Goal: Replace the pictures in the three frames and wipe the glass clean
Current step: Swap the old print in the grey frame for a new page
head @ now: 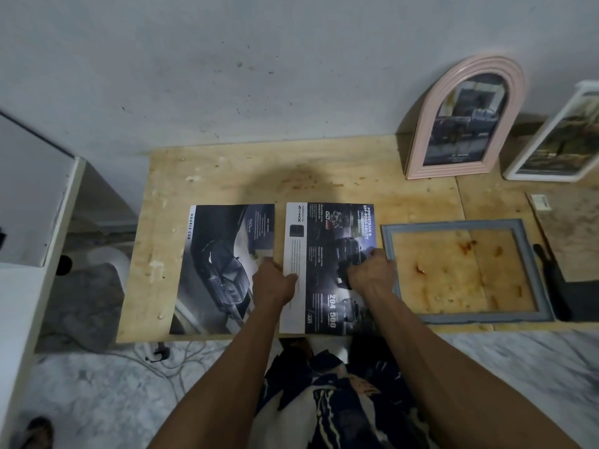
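Both hands, left and right, are pinching the brochure page, fingers clenched on it. Picture-swapping seems underway. Next, fitting it to the grey frame.

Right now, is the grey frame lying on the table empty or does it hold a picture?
Empty: the grey frame lies flat and bare plywood table shows through its opening.

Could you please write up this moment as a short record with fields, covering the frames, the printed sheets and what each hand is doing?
surface: plywood table
grey frame: flat, empty, wood showing through
pink arched frame: upright against wall, picture inside
white frame: leaning at right, picture inside
left sheet: dark car print, flat
right sheet: text and car print, flat
left hand: on the right sheet's left edge
right hand: on the right sheet's right side
grip: unclear
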### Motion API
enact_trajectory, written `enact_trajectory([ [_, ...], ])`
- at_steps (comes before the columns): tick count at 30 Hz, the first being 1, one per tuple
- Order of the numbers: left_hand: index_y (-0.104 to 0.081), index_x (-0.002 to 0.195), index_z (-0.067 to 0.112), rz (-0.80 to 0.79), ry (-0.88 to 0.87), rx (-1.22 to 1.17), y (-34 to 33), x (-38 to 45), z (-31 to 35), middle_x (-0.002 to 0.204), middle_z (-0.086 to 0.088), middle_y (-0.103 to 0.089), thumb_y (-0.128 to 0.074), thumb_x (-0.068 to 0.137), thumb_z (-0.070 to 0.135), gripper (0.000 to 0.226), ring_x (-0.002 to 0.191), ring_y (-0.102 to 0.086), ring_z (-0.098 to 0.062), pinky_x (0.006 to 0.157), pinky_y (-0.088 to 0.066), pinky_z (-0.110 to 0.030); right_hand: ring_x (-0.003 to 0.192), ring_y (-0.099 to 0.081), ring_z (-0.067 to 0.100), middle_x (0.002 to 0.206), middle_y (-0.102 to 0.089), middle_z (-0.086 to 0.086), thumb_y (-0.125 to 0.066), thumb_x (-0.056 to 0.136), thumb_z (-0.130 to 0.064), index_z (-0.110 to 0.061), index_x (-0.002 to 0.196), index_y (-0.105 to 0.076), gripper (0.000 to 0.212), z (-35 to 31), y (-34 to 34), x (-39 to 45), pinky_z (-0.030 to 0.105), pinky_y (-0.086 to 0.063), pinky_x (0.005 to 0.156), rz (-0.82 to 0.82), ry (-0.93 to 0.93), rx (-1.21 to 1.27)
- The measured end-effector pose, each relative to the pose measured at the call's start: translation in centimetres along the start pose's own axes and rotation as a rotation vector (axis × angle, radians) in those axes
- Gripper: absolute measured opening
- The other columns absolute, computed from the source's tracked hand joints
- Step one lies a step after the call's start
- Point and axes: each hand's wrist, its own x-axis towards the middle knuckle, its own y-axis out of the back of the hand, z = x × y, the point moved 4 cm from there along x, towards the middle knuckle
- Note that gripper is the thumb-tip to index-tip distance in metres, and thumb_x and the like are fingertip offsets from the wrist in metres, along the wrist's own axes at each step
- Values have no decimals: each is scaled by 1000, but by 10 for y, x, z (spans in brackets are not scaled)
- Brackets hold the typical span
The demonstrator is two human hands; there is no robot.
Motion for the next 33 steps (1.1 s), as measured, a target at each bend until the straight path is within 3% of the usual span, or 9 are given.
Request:
enact_trajectory([
  [5,-62,83,10,35,9,-111,2,6,-2,96,-6,-70,-78,83,21,19,94,-68,-28,87,-56,-39,121,-46,37,134,-42,16,-74,80,-15,-15,135,-45,62,2,8,3,42,-45,103,50,-38,32],
  [7,-65,80,9,21,26,-157,2,10,-5,92,-5,-71,-79,82,20,17,89,-69,-26,87,-58,-44,116,-52,35,131,-49,14,-75,80,-15,-14,134,-47,61,1,11,3,41,-49,98,80,-35,104],
  [10,-70,85,8,-4,24,-211,6,9,-4,92,-3,-72,-74,86,17,11,88,-69,-23,82,-58,-38,87,-64,21,111,-66,10,-71,83,-11,-11,114,-59,33,-3,15,2,28,-52,75,101,-29,194],
  [12,-72,96,7,-15,2,-251,11,7,-3,95,-1,-71,-68,92,15,10,87,-66,-19,69,-52,-25,64,-56,9,96,-68,6,-68,88,-14,-12,95,-62,10,-7,17,0,19,-45,60,92,-17,203],
  [17,-65,99,16,-64,-38,-385,28,10,-3,90,7,-64,-61,98,16,4,81,-60,-9,64,-43,-20,56,-48,10,74,-56,2,-56,96,-13,-6,107,-56,13,-14,21,-7,12,-35,37,89,77,371],
  [23,-70,93,12,-162,-35,-544,52,27,8,96,-4,-73,-76,87,28,18,86,-70,-20,77,-59,-37,64,-58,21,93,-70,13,-58,91,-8,-11,102,-57,12,-11,31,-10,33,-51,60,177,-38,667],
  [25,-69,98,8,-218,14,-718,54,27,18,95,-7,-74,-80,84,27,26,82,-71,-21,68,-60,-36,67,-58,22,90,-67,10,-57,93,-8,-9,106,-55,13,-8,39,-8,35,-53,65,204,-74,799],
  [30,-67,110,11,-409,-16,-997,34,-2,58,88,-4,-74,-76,87,14,25,69,-72,-16,55,-56,-27,66,-59,21,89,-65,11,-55,89,7,-6,105,-54,20,-8,55,-14,28,-54,57,196,-110,1175],
  [33,-69,99,13,-454,-65,-1002,8,-24,78,91,-5,-74,-72,90,6,12,79,-71,-23,56,-56,-28,80,-60,26,97,-64,16,-54,89,10,-3,107,-55,22,-9,57,-15,44,-54,77,92,-102,1275],
])
